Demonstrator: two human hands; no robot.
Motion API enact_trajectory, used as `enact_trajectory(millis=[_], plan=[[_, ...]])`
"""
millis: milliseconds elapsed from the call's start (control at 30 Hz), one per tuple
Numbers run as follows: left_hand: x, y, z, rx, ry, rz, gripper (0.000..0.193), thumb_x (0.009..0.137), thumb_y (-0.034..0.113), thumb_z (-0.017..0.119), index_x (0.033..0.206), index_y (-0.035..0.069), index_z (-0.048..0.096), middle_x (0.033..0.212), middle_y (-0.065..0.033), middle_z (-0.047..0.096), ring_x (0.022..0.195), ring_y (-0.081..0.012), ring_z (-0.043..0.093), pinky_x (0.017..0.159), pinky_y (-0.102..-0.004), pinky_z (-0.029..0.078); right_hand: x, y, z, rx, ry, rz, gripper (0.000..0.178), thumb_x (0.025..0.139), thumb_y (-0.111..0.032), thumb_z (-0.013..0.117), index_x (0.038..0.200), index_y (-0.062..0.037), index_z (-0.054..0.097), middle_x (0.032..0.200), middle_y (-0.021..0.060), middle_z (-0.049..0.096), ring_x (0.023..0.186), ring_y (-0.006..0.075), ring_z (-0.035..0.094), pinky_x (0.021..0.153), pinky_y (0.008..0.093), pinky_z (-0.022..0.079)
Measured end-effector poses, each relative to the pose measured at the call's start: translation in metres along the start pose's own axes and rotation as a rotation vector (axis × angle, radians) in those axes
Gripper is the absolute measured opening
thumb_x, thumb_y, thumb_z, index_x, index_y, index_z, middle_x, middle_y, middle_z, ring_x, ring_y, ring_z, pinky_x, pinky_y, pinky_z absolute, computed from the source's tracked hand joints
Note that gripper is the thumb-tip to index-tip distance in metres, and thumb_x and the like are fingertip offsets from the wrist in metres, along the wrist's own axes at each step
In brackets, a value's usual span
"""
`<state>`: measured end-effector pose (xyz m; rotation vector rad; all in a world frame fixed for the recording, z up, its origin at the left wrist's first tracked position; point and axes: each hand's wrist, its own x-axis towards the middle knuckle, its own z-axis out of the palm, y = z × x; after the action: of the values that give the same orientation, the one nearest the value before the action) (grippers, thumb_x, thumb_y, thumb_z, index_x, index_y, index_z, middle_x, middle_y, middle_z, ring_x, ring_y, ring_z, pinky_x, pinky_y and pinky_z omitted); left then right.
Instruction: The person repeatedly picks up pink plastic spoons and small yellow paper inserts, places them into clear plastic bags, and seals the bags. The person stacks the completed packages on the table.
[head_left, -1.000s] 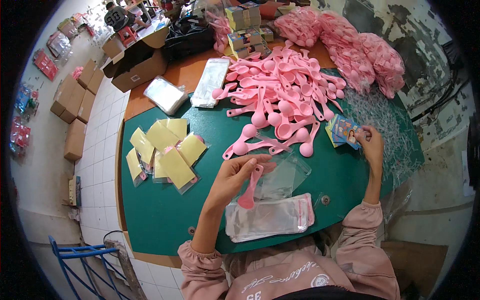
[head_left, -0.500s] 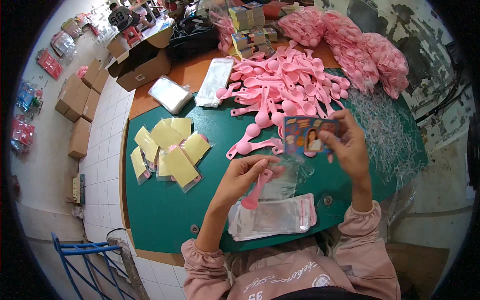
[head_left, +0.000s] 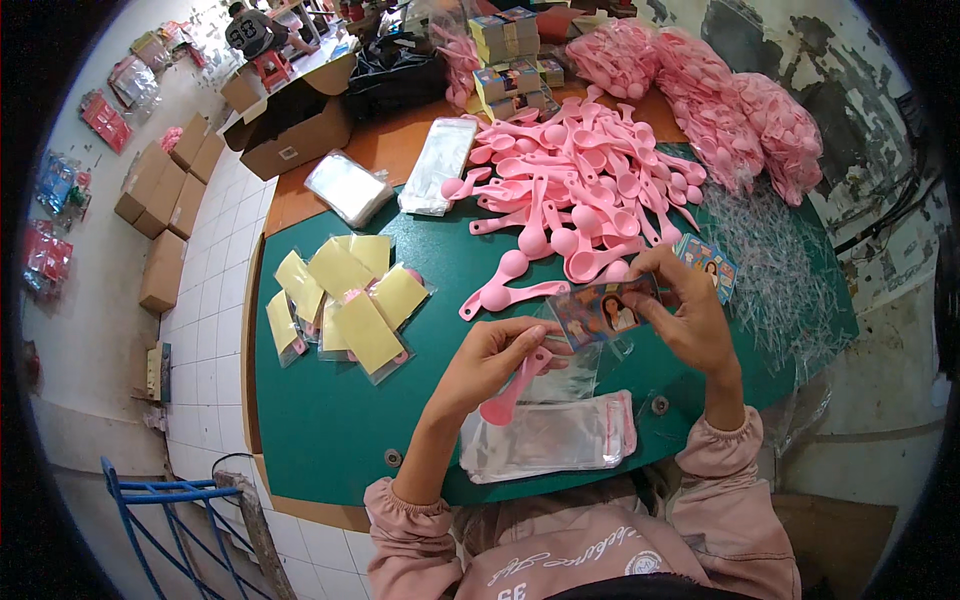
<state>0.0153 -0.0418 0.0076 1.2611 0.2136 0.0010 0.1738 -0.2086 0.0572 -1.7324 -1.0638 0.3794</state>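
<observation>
My left hand point(head_left: 488, 362) is closed on a pink measuring spoon point(head_left: 514, 392), its bowl hanging downward. A clear plastic bag point(head_left: 572, 376) extends from the same fingers; how they grip it is partly hidden. Between the thumb and fingers of my right hand point(head_left: 682, 312) is a colourful printed card point(head_left: 600, 310), tilted, its left edge at my left fingertips. Just beyond my right hand lie more printed cards point(head_left: 718, 268). Below my hands, a stack of clear bags point(head_left: 545, 440) rests on the green table point(head_left: 400, 420).
Loose pink spoons point(head_left: 570, 190) are heaped at the back, with bagged spoons point(head_left: 720, 110) behind. Filled packets with yellow backs point(head_left: 365, 330) lie left. Further back stand bag stacks point(head_left: 438, 165), card bundles point(head_left: 505, 75) and an open carton point(head_left: 295, 135). Clear plastic strips point(head_left: 775, 260) litter the right side.
My right hand has brought the card left and down to my left fingertips. The printed cards beyond that hand now show. My left hand stays nearly in place with the spoon.
</observation>
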Motion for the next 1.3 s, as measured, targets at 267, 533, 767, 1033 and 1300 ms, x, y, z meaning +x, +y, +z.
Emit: enact_trajectory(millis=[267,533,767,1033,1300], plan=[[0.0,0.002,0.001,0.031,-0.004,0.048,0.032,0.093,0.018,0.041,0.108,-0.008,0.053,0.098,-0.0141,0.061,0.09,-0.0176,0.06,0.08,-0.0285,0.049,0.0,-0.009,-0.002,0.117,0.1,0.023,0.013,0.079,0.003,0.055,0.091,-0.0026,0.053,0.077,0.0032,0.06,0.073,0.0089,0.058,0.057,0.0231,0.047],[-0.001,-0.006,-0.002,0.243,-0.04,0.029,0.028,0.092,0.018,0.046,0.106,-0.005,0.056,0.088,-0.007,0.061,0.078,-0.0087,0.055,0.072,-0.0221,0.046,0.004,-0.01,0.001,-0.125,-0.299,-0.049,0.02,0.072,0.0,0.061,0.091,-0.0013,0.052,0.076,0.0095,0.059,0.068,0.0147,0.059,0.059,0.027,0.046],[-0.001,-0.007,0.007,0.643,-0.034,0.155,0.069,0.085,0.023,0.056,0.138,0.007,0.015,0.075,-0.0187,0.063,0.062,-0.0312,0.06,0.063,-0.0317,0.046,0.012,0.014,0.021,-0.069,-0.625,-0.177,0.024,0.073,-0.015,0.065,0.091,-0.0023,0.056,0.076,0.0092,0.058,0.064,0.017,0.054,0.058,0.0297,0.043],[-0.016,0.011,0.009,0.652,-0.058,0.057,0.075,0.083,0.023,0.059,0.139,0.008,0.012,0.073,-0.0169,0.064,0.058,-0.0274,0.059,0.062,-0.032,0.046,0.005,0.015,0.02,-0.013,-0.6,-0.021,0.02,0.072,-0.014,0.067,0.087,-0.0015,0.061,0.069,0.005,0.059,0.066,0.0127,0.055,0.059,0.0276,0.044],[-0.036,0.018,-0.025,0.346,0.066,0.032,0.067,0.08,0.011,0.064,0.134,0.007,0.025,0.089,-0.0108,0.062,0.082,-0.0113,0.058,0.071,-0.0212,0.046,0.002,0.016,0.016,0.352,-0.419,0.15,0.023,0.066,-0.006,0.072,0.085,0.002,0.062,0.071,0.0031,0.059,0.064,0.0071,0.052,0.061,0.0213,0.042]])
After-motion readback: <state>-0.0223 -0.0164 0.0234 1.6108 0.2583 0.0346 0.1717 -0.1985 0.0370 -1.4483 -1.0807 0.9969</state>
